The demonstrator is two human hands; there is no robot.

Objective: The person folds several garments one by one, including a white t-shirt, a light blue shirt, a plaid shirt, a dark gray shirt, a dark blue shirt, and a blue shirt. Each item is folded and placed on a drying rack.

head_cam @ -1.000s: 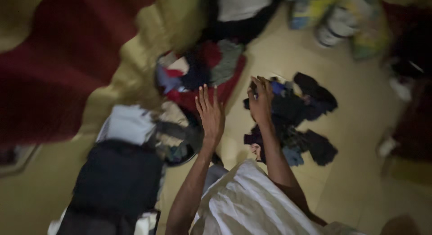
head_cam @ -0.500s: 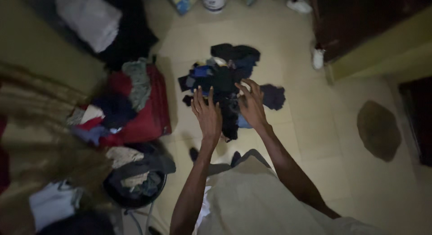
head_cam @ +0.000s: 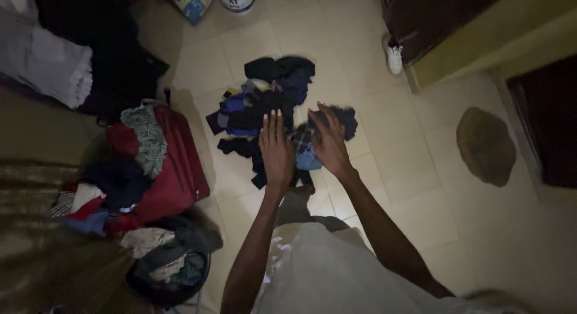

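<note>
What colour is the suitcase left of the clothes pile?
Red; the suitcase lies open with clothes on it, seen in the head view.

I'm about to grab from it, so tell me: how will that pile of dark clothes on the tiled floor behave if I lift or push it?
The pile of dark clothes looks crumpled and loose, so it will probably flop and sag. Its pieces lie separately, so lifting one may leave or drag others. On the smooth tiled floor a push would likely slide and spread it. Both the left hand and right hand hover open above.
</note>
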